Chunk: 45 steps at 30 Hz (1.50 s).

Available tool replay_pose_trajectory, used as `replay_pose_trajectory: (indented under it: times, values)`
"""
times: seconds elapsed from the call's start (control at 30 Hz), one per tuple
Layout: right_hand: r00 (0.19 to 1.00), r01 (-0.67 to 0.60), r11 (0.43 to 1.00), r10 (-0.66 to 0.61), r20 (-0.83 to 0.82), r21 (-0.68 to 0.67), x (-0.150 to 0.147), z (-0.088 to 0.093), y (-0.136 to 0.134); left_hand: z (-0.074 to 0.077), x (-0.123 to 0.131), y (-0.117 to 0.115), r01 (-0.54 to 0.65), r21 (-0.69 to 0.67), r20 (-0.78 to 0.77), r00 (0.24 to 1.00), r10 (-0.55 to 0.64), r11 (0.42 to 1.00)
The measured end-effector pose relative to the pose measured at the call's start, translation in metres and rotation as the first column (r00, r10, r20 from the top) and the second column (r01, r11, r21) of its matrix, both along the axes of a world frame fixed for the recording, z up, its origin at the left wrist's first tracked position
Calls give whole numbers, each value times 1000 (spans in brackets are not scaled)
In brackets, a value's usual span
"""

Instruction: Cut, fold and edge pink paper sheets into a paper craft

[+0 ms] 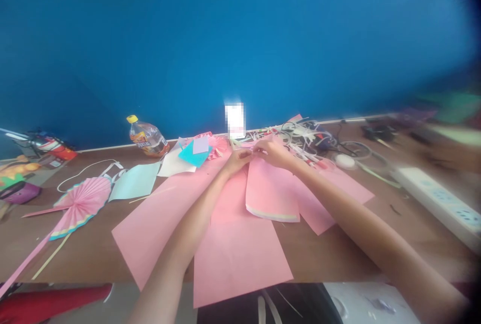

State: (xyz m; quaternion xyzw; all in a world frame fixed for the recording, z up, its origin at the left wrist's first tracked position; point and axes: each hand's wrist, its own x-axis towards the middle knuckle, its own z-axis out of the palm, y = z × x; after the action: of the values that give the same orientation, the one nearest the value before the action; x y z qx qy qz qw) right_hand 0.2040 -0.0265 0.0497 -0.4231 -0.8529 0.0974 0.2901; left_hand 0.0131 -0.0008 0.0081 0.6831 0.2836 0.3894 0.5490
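Note:
My left hand (pixel 238 158) and my right hand (pixel 271 151) meet above the middle of the table, both with pinched fingers. Between them they hold the far left corner of a pink paper sheet (pixel 271 188) with a pale yellow and white strip along its near edge. That sheet hangs at a tilt over several plain pink sheets (pixel 240 259) spread on the table, one reaching past the front edge. The fingertips are small and blurred, so the exact grip is hard to see.
A pleated pink paper fan (pixel 84 201) lies left, beside a light blue sheet (pixel 136 181). Behind stand an orange drink bottle (pixel 148 138) and a bright, blurred-out upright screen (pixel 235 120). Paper scraps and cables (pixel 308 138) pile up at the back right, near a white power strip (pixel 441 203).

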Motion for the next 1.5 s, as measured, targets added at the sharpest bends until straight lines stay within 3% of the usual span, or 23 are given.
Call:
replay_pose_trajectory:
  times: [0.27,0.9,1.23,1.5]
  values:
    - [998,59,998,-59,21,-4,-4,0,-3,-6,0,3,21,-8,-9,1000,-21,1000]
    - [990,-48,991,30,-140,-126,-2,0,-1,6,-1,-3,-17,-17,-27,999,17,1000]
    - [995,-15,995,5,-95,-95,-3,-2,0,-5,-3,2,-20,-4,-35,999,20,1000]
    - [995,104,992,-103,18,-72,-5,-2,-2,-4,-2,2,0,-41,-18,1000,-1,999]
